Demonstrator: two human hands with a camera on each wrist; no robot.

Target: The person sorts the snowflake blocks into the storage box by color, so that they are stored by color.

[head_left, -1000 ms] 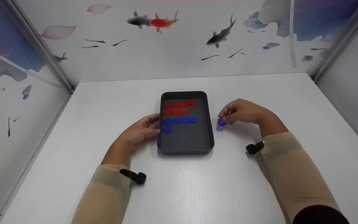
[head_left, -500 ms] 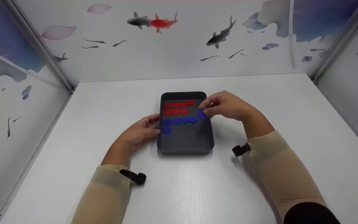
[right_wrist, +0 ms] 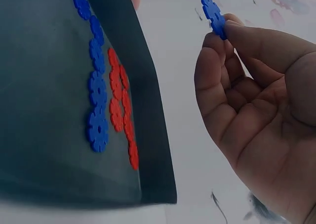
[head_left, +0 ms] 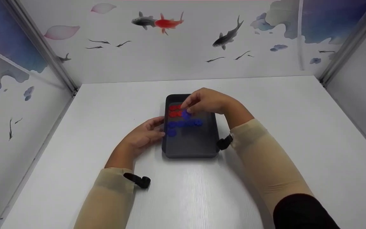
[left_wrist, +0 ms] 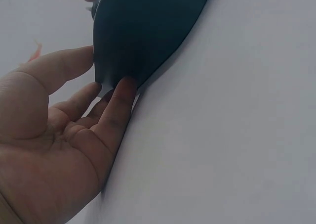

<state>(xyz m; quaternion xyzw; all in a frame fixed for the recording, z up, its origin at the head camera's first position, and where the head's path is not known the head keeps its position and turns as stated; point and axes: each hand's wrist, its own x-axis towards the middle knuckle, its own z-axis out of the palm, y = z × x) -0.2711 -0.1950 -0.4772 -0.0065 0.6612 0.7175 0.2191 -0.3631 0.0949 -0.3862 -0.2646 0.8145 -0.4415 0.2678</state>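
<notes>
A dark grey rectangular tray (head_left: 195, 141) lies on the white table. My left hand (head_left: 141, 135) is at its left side, thumb and fingertips against the outer wall, fingers fairly straight in the left wrist view. Over the upper part of the tray, my right hand (head_left: 206, 101) pinches a blue snowflake disc (right_wrist: 214, 17) between thumb and fingers. Below it, red snowflake discs (right_wrist: 116, 115) lie in two rows, partly covered by this hand in the head view. Nearer me is a row of blue snowflake discs (right_wrist: 98, 130), with one single blue disc (head_left: 172, 132) below its left end.
White table surface (head_left: 183, 190) surrounds the tray. Panels printed with fish and petals (head_left: 189, 63) enclose the table at the back and sides, with metal posts (head_left: 338, 46) at the corners. A black wrist camera (head_left: 224, 142) overlaps the tray's right edge.
My right hand has carried the blue snowflake disc leftward from the table beside the tray, across the right rim, to above the discs. My left hand has stayed at the tray.
</notes>
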